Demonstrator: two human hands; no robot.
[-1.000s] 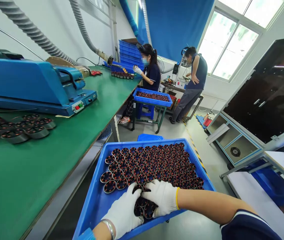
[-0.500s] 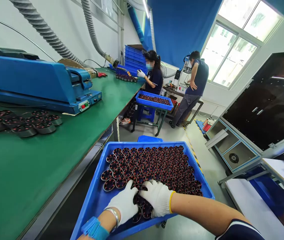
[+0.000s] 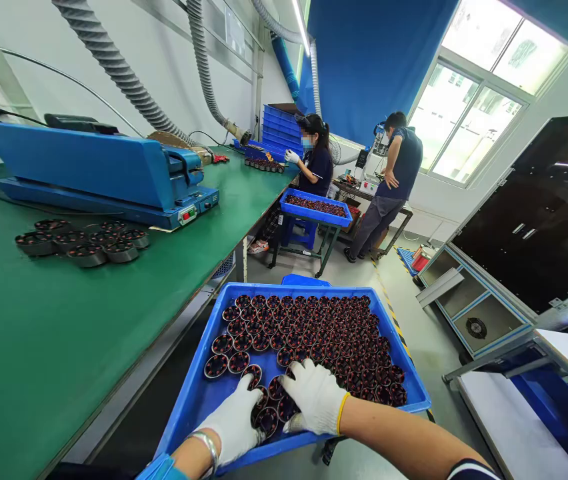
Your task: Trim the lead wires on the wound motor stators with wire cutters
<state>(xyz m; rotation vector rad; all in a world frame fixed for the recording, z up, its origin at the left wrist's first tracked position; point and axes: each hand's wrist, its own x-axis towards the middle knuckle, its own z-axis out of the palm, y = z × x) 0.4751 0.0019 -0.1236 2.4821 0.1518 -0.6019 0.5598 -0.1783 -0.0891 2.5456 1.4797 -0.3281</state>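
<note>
Head camera: far left of the big blue tray (image 3: 299, 289), a blue machine (image 3: 89, 167) sits on a green table (image 3: 174, 267), with loose rings (image 3: 87, 255) in front of it. At the near side of the tray, the left hand (image 3: 234, 420), in a white glove, bends its fingers around the left side of a small bunch of metal rings (image 3: 267, 421). These lie inside the tray, next to many more in rows. The right hand (image 3: 317, 397), gloved too, holds the bunch from the other side, fingers curled over it. Each ring looks hard and stiff, a bit heavy, and its smooth side may slip in cloth gloves. The outside wall seems best to hold; the red and black bits inside may break. Right of the tray stands a black cabinet (image 3: 534, 213).
</note>
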